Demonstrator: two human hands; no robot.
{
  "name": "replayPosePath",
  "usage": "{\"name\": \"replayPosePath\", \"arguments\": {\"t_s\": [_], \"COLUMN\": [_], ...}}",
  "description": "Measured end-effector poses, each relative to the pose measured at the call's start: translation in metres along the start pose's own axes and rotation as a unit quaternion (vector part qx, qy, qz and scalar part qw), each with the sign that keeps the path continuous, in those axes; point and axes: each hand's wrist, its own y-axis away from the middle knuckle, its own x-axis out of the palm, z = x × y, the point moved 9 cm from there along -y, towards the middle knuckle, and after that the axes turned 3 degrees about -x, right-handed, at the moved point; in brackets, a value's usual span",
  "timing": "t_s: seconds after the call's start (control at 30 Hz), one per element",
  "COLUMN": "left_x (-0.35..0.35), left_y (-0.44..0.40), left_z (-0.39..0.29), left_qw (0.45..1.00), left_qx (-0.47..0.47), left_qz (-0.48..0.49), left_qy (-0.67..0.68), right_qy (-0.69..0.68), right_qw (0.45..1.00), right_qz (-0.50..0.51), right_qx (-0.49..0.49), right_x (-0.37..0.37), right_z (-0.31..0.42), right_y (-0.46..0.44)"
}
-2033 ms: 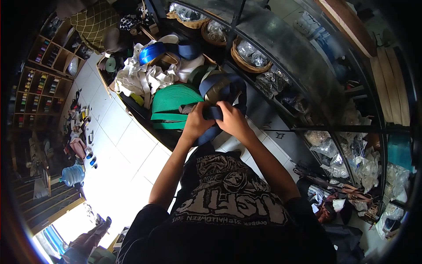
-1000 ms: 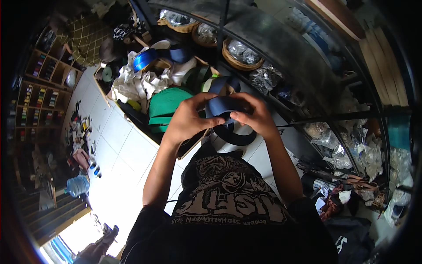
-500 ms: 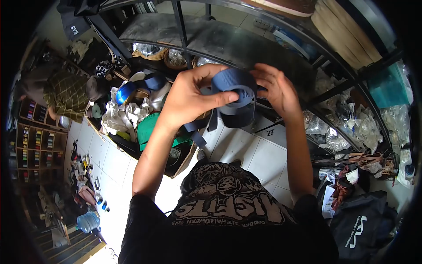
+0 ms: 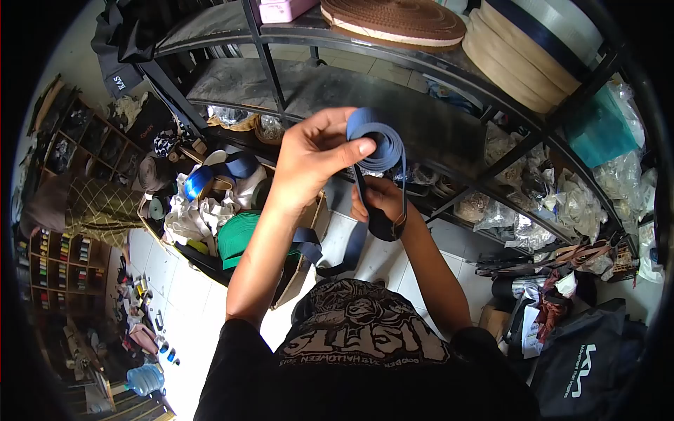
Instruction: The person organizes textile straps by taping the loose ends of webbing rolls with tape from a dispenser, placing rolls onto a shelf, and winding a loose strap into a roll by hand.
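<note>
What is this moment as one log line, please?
left hand: holds blue webbing roll | right hand: by its loose length | green roll: in box

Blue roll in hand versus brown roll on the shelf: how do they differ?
The blue roll is held up in the left hand; the brown roll lies flat on the shelf. The blue roll is small and loosely wound, with strap hanging down; the brown roll looks broader and tightly wound. Both are coiled bands.

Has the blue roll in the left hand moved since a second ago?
Yes. Judged against the green roll, the blue roll is now farther away, up and to the right in the view.
</note>
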Motion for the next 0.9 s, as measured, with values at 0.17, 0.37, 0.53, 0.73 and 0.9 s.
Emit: {"name": "replayPosePath", "arguments": {"t_s": [0.17, 0.37, 0.53, 0.73, 0.9], "left_x": [0.007, 0.002, -0.01, -0.023, -0.032], "left_y": [-0.005, -0.018, -0.024, -0.027, -0.027], "left_z": [0.011, 0.004, -0.002, -0.016, -0.025], "left_qw": [0.998, 0.986, 0.988, 0.987, 0.989], "left_qx": [0.015, 0.063, 0.082, 0.102, 0.11], "left_qz": [0.007, -0.041, -0.049, -0.06, -0.063], "left_qy": [0.064, 0.148, 0.121, 0.105, 0.081], "right_qy": [-0.224, -0.207, -0.032, 0.098, 0.109], "right_qw": [0.96, 0.978, 0.994, 0.959, 0.935], "right_qz": [0.164, -0.007, -0.1, -0.237, -0.282], "right_qx": [0.03, 0.034, 0.037, 0.121, 0.184], "right_x": [-0.014, -0.033, -0.047, -0.083, -0.117], "right_z": [-0.019, -0.024, -0.028, -0.047, -0.078], "right_y": [0.015, 0.024, 0.049, 0.108, 0.171]}}
